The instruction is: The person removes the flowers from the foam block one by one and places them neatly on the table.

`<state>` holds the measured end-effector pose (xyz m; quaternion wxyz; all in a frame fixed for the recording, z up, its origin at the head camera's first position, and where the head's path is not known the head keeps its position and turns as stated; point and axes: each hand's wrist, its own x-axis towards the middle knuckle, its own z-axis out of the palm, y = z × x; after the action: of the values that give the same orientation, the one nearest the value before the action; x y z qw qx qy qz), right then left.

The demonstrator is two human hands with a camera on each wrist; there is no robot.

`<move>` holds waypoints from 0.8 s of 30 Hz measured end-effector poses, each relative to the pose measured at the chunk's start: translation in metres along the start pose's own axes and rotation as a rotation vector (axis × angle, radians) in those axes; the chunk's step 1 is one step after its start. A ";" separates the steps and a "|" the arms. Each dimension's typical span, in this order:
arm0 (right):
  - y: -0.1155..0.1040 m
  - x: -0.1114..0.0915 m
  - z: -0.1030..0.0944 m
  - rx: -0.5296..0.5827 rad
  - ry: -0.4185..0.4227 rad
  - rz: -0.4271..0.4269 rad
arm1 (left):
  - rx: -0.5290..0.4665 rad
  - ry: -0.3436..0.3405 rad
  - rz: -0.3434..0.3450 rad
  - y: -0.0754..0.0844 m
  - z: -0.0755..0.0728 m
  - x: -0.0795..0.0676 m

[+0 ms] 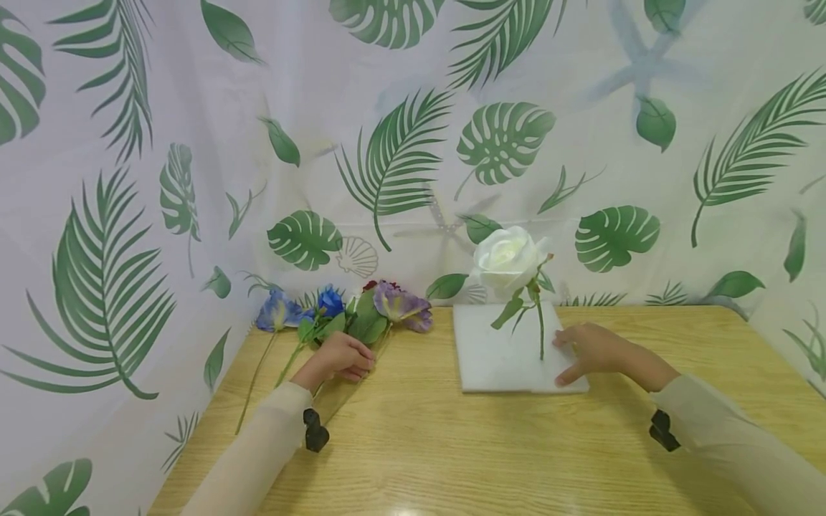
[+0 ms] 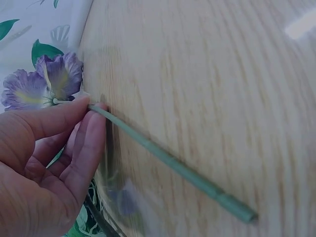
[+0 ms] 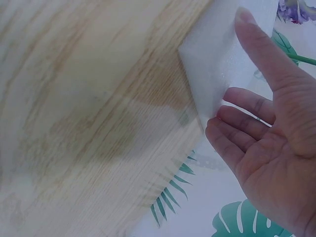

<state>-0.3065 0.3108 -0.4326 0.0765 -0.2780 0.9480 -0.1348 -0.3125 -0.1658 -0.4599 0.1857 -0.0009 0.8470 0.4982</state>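
Note:
In the left wrist view my left hand (image 1: 345, 356) pinches the green stem (image 2: 163, 153) of a purple flower (image 2: 64, 76) between thumb and fingers. The stem's cut end points away over the tabletop. On the table stands a white foam block (image 1: 497, 358), with an artificial white rose (image 1: 510, 259) upright in it. My right hand (image 1: 594, 350) is at the block's right side, fingers spread; its thumb (image 3: 252, 37) lies over the foam and the other fingertips touch near its edge. The rose's stem rises just left of that hand.
Left of the foam lie other artificial flowers: a pale blue one (image 1: 277, 312), a deep blue rose (image 1: 330, 301) and a dark red bloom (image 1: 371, 285) partly hidden behind the purple one. A leaf-patterned cloth (image 1: 413, 72) hangs behind the wooden table (image 1: 452, 451).

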 end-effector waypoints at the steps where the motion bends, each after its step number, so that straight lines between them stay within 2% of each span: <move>1: 0.000 0.000 0.000 0.003 0.002 0.001 | -0.001 0.003 -0.001 0.000 0.000 0.000; 7: -0.001 0.000 0.000 -0.006 0.003 0.002 | 0.000 0.016 0.020 -0.002 0.002 -0.004; 15: -0.002 0.000 -0.001 -0.001 0.004 0.009 | 0.040 -0.033 0.069 0.000 0.003 -0.007; 24: 0.001 0.002 0.002 -0.001 -0.002 0.012 | 0.038 -0.041 0.089 0.002 0.004 -0.008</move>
<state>-0.3082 0.3098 -0.4346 0.0782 -0.2723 0.9497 -0.1335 -0.3044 -0.1624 -0.4576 0.1807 0.0508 0.8516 0.4895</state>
